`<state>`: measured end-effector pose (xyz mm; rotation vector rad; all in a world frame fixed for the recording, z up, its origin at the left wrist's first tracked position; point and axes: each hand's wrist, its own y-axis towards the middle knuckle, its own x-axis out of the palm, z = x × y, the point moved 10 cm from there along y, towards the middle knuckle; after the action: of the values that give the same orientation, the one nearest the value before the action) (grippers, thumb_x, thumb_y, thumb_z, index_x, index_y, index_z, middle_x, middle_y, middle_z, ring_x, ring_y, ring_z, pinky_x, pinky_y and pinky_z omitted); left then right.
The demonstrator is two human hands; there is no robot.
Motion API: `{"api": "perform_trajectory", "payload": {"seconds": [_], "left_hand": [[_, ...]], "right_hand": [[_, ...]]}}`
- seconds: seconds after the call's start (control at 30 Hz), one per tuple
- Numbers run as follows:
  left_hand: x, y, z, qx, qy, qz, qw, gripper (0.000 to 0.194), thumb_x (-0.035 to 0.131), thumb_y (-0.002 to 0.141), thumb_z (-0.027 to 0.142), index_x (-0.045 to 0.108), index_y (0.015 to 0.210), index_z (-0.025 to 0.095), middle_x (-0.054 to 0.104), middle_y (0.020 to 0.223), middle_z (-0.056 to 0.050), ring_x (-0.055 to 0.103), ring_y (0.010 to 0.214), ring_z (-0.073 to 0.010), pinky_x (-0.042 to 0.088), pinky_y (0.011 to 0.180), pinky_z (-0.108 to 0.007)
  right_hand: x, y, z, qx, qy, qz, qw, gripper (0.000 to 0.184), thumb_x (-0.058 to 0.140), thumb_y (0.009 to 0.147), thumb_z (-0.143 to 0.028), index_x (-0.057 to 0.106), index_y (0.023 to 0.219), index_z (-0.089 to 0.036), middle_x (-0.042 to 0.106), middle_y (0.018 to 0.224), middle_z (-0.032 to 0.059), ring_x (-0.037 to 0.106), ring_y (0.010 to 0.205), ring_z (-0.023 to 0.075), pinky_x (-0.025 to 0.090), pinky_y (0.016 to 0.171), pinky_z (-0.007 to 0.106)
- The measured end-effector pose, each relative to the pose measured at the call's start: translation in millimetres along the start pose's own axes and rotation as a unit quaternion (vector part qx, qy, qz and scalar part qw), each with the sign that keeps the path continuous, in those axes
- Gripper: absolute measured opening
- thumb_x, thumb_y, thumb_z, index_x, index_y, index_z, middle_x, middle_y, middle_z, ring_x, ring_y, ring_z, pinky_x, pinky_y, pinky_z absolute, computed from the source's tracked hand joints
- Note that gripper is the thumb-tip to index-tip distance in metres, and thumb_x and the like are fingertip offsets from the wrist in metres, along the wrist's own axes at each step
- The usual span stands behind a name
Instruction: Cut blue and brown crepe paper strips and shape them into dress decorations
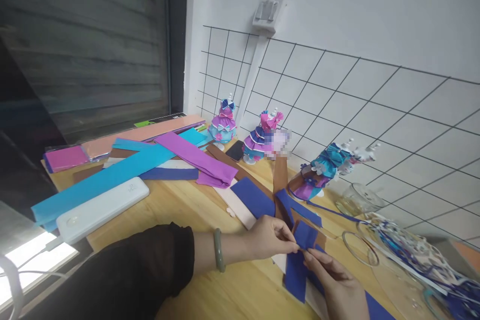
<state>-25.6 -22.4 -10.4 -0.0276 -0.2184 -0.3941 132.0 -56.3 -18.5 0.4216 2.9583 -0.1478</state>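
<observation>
My left hand reaches in from the left, wearing a green bangle, with thumb and forefinger pinched together. Close beside it, my right hand pinches with its fingertips too. Between them is a dark blue fabric strip, gathered narrow where the fingertips meet and spreading above and below. A tiny brownish bit shows at the fingertips, too small to name. More blue fabric, brown strips and a pale strip lie beneath and around the hands.
Purple fabric and turquoise fabric lie to the left, behind a white power bank. Small dressed stands line the wall under a wire grid. At right are a glass bowl and tangled scraps.
</observation>
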Motion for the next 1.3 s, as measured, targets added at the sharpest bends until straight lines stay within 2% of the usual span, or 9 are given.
{"api": "perform_trajectory", "payload": {"seconds": [0.23,0.37,0.53,0.7,0.83,1.13,1.3], "left_hand": [[0.9,-6,9,-0.013,-0.009,0.003,1.000,0.034,0.074,0.052,0.040,0.060,0.067,0.013,0.062,0.067,-0.003,0.056,0.066,-0.0128,0.042,0.064,-0.026],[3.9,-7,11,-0.003,-0.025,-0.009,1.000,0.035,0.074,0.053,0.040,0.057,0.068,0.013,0.062,0.068,-0.004,0.058,0.068,-0.0142,0.043,0.066,-0.028],[4.6,-1,6,0.031,-0.018,-0.012,0.999,0.027,0.070,0.059,0.034,0.058,0.071,0.012,0.061,0.067,-0.003,0.056,0.066,-0.0120,0.043,0.064,-0.025],[5.4,0,7,0.077,0.075,-0.020,0.994,0.023,0.063,0.066,0.026,0.066,0.084,0.012,0.059,0.070,-0.002,0.049,0.061,-0.0082,0.038,0.057,-0.020],[6.5,-3,16,0.128,0.174,-0.024,0.976,0.023,0.060,0.069,0.026,0.069,0.085,0.012,0.057,0.070,-0.002,0.047,0.061,-0.0080,0.036,0.054,-0.019],[4.6,-1,13,0.092,0.172,-0.023,0.980,0.020,0.061,0.069,0.024,0.070,0.083,0.012,0.060,0.069,-0.002,0.050,0.063,-0.0086,0.037,0.055,-0.017],[4.5,-3,15,0.076,0.170,-0.023,0.982,0.021,0.062,0.068,0.023,0.070,0.082,0.011,0.062,0.069,-0.003,0.051,0.061,-0.0084,0.038,0.054,-0.017]], "right_hand": [[1,1,5,0.014,0.010,-0.004,1.000,0.029,0.079,0.048,-0.035,0.071,0.071,-0.019,0.071,0.074,0.0020,0.065,0.068,0.0161,0.053,0.060,0.016],[1,1,4,0.003,0.018,-0.002,1.000,0.034,0.079,0.047,-0.037,0.069,0.072,-0.016,0.071,0.073,0.0033,0.066,0.068,0.0183,0.054,0.060,0.019],[1,2,-2,-0.034,-0.012,0.000,0.999,0.040,0.078,0.047,-0.041,0.070,0.075,-0.014,0.071,0.076,0.0055,0.066,0.070,0.0221,0.055,0.061,0.024],[3,2,-9,-0.055,-0.060,-0.004,0.997,0.038,0.076,0.046,-0.044,0.072,0.071,-0.016,0.072,0.081,0.0065,0.066,0.076,0.0239,0.055,0.065,0.023],[3,2,-8,-0.047,-0.060,-0.003,0.997,0.039,0.076,0.045,-0.044,0.072,0.073,-0.016,0.072,0.082,0.0065,0.066,0.077,0.0236,0.055,0.066,0.022],[8,3,-5,-0.047,-0.047,-0.012,0.998,0.040,0.076,0.045,-0.045,0.071,0.072,-0.016,0.072,0.079,0.0072,0.067,0.072,0.0223,0.055,0.061,0.020],[7,4,-2,-0.027,-0.048,-0.010,0.998,0.042,0.076,0.041,-0.045,0.071,0.071,-0.016,0.071,0.080,0.0074,0.066,0.075,0.0227,0.054,0.066,0.020]]}}
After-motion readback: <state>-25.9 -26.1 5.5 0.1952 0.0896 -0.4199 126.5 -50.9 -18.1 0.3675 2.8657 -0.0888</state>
